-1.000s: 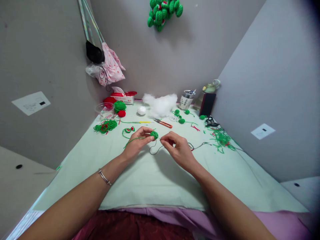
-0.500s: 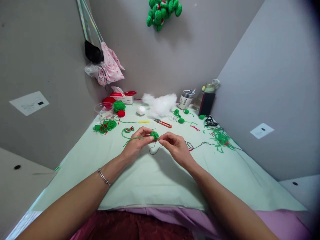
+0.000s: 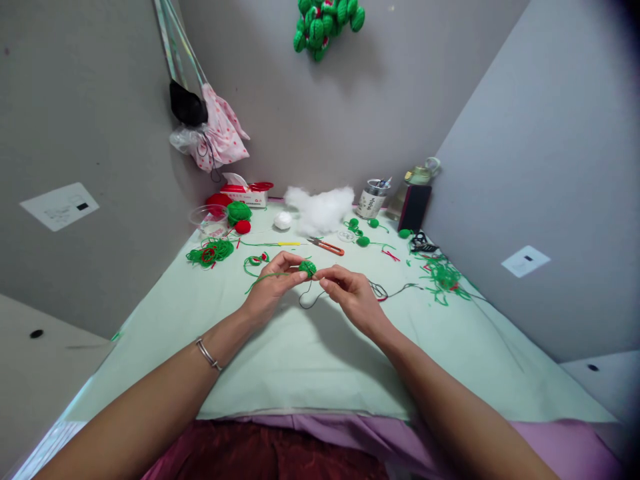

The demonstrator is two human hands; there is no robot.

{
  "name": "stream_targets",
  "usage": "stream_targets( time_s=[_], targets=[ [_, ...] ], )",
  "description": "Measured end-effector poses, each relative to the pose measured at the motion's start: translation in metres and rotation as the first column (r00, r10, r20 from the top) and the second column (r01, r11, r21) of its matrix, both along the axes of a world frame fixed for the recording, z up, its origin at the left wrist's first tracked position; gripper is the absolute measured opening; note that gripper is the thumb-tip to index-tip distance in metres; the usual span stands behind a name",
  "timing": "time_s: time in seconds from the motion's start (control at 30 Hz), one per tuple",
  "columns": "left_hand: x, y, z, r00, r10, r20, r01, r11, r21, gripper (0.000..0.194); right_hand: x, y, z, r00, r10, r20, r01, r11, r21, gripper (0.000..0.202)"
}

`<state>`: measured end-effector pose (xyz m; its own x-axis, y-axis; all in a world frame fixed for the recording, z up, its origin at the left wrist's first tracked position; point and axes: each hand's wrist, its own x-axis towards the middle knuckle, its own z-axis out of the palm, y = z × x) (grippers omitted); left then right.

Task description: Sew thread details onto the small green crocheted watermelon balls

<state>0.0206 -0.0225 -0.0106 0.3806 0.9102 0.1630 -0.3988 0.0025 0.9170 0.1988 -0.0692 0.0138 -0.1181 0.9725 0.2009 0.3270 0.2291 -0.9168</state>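
A small green crocheted piece (image 3: 308,268) is pinched between the thumb and fingers of my left hand (image 3: 270,287), above the middle of the table. A green yarn tail trails from it leftward over that hand. My right hand (image 3: 354,297) is at the piece's right side, its index fingertip touching or almost touching it. The right thumb and index are bent close together; anything between them is too small to make out. Below the piece hangs a loop of thin black thread (image 3: 305,307), and more dark cord (image 3: 380,291) lies beside my right hand.
Beyond my hands lie orange-handled snips (image 3: 327,247), a yellow crochet hook (image 3: 289,244) and white stuffing (image 3: 323,210). Green yarn scraps (image 3: 443,277) are at right, a yarn tangle (image 3: 210,252) at left. A pen tin (image 3: 371,200) and a phone (image 3: 415,209) stand at the back.
The fingers of my right hand have shifted slightly up and left against the green piece, the thumb a little apart. My left hand keeps its hold.
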Motion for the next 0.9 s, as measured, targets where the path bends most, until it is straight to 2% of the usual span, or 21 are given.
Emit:
stream_targets(
  time_s=[0.27, 0.8, 0.9],
  targets=[
    [0.0032, -0.0027, 0.0018, 0.998, -0.042, 0.054, 0.046, 0.996, -0.072, 0.021, -0.0028, 0.0024, -0.0025, 0.998, 0.011, -0.066, -0.012, 1.0, -0.013, 0.016],
    [0.0018, -0.0031, 0.0029, 0.998, -0.039, 0.057, 0.044, 0.995, -0.089, 0.019, 0.0049, 0.0097, -0.0079, 0.996, 0.008, -0.092, -0.008, 1.0, 0.006, 0.021],
    [0.0028, -0.0032, 0.003, 0.998, -0.038, 0.059, 0.043, 0.995, -0.085, 0.019, 0.0034, 0.0097, -0.0077, 0.993, 0.007, -0.114, -0.01, 1.0, -0.025, 0.019]
  ],
)
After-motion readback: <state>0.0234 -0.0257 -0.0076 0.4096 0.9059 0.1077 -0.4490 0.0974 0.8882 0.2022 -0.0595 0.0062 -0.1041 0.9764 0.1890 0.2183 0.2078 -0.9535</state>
